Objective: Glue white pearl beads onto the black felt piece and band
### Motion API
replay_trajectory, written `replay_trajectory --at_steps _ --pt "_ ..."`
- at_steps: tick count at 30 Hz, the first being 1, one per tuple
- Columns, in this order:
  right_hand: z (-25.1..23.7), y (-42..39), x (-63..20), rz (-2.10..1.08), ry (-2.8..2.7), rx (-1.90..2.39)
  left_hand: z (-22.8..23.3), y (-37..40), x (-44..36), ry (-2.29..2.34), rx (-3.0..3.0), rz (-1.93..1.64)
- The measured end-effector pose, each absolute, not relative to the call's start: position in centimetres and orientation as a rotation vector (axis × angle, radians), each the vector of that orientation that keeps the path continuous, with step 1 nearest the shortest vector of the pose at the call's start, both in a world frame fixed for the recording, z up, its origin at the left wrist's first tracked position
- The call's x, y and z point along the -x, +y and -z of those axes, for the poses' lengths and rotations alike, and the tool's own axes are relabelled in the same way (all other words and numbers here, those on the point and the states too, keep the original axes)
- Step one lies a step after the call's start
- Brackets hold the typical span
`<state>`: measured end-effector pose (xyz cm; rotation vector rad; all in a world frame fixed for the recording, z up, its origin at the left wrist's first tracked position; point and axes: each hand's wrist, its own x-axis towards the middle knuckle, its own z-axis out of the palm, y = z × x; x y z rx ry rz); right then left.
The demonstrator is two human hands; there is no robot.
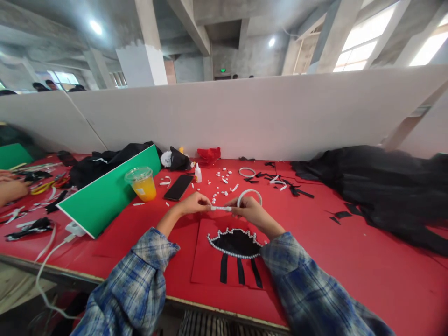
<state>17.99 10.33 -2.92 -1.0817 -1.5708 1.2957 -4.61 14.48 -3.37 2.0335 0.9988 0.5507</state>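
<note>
The person's left grip [196, 203] and right grip [250, 210] meet just above the red counter [336, 266], each pinched closed on one end of a short white strip [221, 208], which spans level between the fingertips. A white ring [249, 190], like a roll of narrow tape, rises just behind the right grip's fingers, its lower edge hidden by them; whether they hold it cannot be told.

Nearer the body than both grips lies a red sheet [206, 266] bearing a black lens-shaped piece [236, 243]. Silvery beads edge this piece, and three black strips [241, 271] extend below it; the right sleeve [290, 256] covers its right tip.

Beyond the left grip, a dark phone [178, 187] lies flat, with a small white bottle [198, 173] upright near its far end. Left of that grip, a clear lidded cup [142, 183] of orange drink stands before a tilted green board [108, 191].

Past the gap between the grips, small white pieces [224, 174] are scattered, and a second white ring [247, 177] lies beyond the right grip. Black scraps [294, 188] lie farther right, near a heap of black cloth [378, 182]. Well to the left of the left grip, another person's hand [12, 186] shows near yellow-handled scissors [42, 188].
</note>
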Motion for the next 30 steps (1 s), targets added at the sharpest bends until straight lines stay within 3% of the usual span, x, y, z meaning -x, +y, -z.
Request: replay_trajectory --at_steps 7,20,30 --pt "2.7 10.5 -18.4 -1.415 -1.191 1.131 4.5 16.1 5.7 1.524 -2.337 -0.96" --pt "3.1 10.3 -17.5 -1.457 -1.168 1.143 5.9 16.8 2.3 1.431 -2.678 -0.653" --pt "2.3 9.7 -17.7 -1.429 -1.157 1.113 5.5 16.2 2.0 1.412 -2.53 -1.001"
